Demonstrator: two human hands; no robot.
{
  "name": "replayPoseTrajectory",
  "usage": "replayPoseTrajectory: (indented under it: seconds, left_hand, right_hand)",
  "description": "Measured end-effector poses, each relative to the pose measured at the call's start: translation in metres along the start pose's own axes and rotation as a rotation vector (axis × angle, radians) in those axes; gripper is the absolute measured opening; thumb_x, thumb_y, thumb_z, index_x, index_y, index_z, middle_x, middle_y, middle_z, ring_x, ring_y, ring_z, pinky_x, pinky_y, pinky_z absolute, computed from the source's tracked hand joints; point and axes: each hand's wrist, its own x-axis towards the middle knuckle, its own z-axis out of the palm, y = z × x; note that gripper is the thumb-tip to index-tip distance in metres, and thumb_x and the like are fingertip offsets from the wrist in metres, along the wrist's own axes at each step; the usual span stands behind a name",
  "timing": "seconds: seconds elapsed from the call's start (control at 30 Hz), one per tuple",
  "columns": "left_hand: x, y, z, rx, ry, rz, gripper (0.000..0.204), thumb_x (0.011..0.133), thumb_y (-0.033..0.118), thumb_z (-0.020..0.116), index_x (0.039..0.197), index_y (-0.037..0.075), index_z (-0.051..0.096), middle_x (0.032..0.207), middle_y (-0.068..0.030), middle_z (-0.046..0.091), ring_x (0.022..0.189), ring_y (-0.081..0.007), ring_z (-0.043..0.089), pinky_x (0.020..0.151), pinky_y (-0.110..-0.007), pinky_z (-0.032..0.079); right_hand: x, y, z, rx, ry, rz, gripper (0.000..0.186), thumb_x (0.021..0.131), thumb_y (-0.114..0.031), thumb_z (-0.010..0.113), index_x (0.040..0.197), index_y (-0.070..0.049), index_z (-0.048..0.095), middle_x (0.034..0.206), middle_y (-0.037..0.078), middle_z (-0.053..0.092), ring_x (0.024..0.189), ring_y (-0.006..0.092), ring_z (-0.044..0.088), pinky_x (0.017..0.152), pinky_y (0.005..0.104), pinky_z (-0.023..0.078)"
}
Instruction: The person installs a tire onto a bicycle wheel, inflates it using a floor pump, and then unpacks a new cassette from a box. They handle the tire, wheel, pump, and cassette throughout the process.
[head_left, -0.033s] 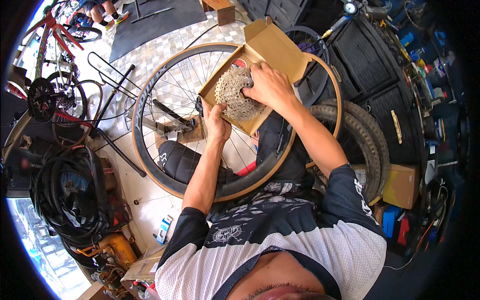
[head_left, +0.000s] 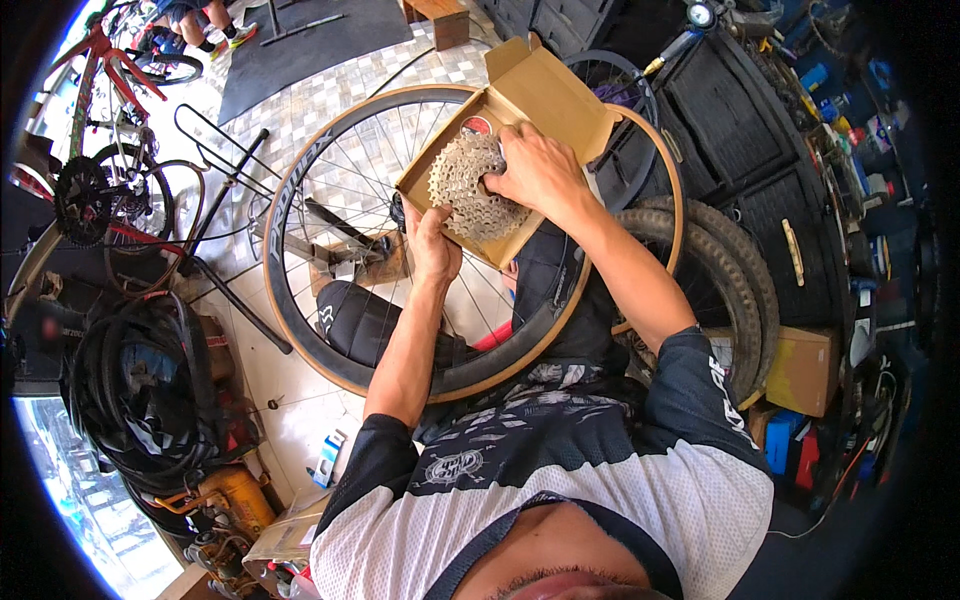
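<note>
A silvery bicycle cassette [head_left: 465, 190] with stacked toothed sprockets lies tilted in an open cardboard box [head_left: 553, 98], its lid folded back on the far side. My right hand [head_left: 540, 170] is closed on the cassette's right side, thumb near its centre and fingers over the upper edge. With my left hand [head_left: 434, 247] I grip the box's near left wall, the thumb reaching over its edge beside the sprockets. A small round red-and-white piece [head_left: 477, 126] shows behind the cassette. Under the box, a spoked wheel with a tan-edged tyre [head_left: 290, 310] lies across my legs.
Two knobby tyres [head_left: 745, 270] lean at the right by dark cabinets [head_left: 735, 110]. Coiled black tyres or tubes [head_left: 140, 380] and a yellow machine [head_left: 238, 500] stand at the left. A bike frame [head_left: 105, 60] and another person's legs [head_left: 205, 20] are farther off.
</note>
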Motion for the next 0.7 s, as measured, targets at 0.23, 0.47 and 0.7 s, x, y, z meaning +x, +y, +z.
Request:
replayPoseTrajectory:
  seconds: [0.23, 0.47, 0.7]
  left_hand:
    - [0.006, 0.001, -0.004, -0.052, 0.018, -0.027, 0.063, 0.092, 0.003, 0.056, 0.154, 0.008, 0.04, 0.144, -0.0118, 0.057, 0.13, -0.0274, 0.058, 0.112, -0.044, 0.047]
    - [0.011, 0.001, -0.008, 0.0, 0.065, -0.017, 0.046, 0.106, 0.034, 0.058, 0.142, 0.004, 0.053, 0.134, -0.012, 0.065, 0.121, -0.0275, 0.065, 0.104, -0.044, 0.053]
    - [0.015, 0.002, -0.016, -0.006, 0.123, -0.039, 0.047, 0.106, 0.033, 0.06, 0.142, 0.005, 0.052, 0.132, -0.0122, 0.065, 0.12, -0.0268, 0.065, 0.104, -0.044, 0.054]
  right_hand:
    - [-0.004, 0.004, 0.003, 0.094, 0.191, -0.085, 0.067, 0.077, -0.039, 0.082, 0.127, -0.001, 0.058, 0.124, 0.023, 0.067, 0.105, 0.0458, 0.07, 0.09, 0.0533, 0.057]
    - [-0.007, 0.003, -0.023, 0.325, 0.333, 0.024, 0.073, 0.073, -0.039, 0.089, 0.127, -0.003, 0.054, 0.112, 0.019, 0.073, 0.102, 0.0374, 0.073, 0.088, 0.0451, 0.058]
    - [-0.016, 0.058, -0.068, 0.712, 0.754, -0.009, 0.071, 0.076, -0.025, 0.092, 0.131, -0.002, 0.054, 0.108, 0.016, 0.074, 0.095, 0.0249, 0.072, 0.086, 0.0384, 0.058]
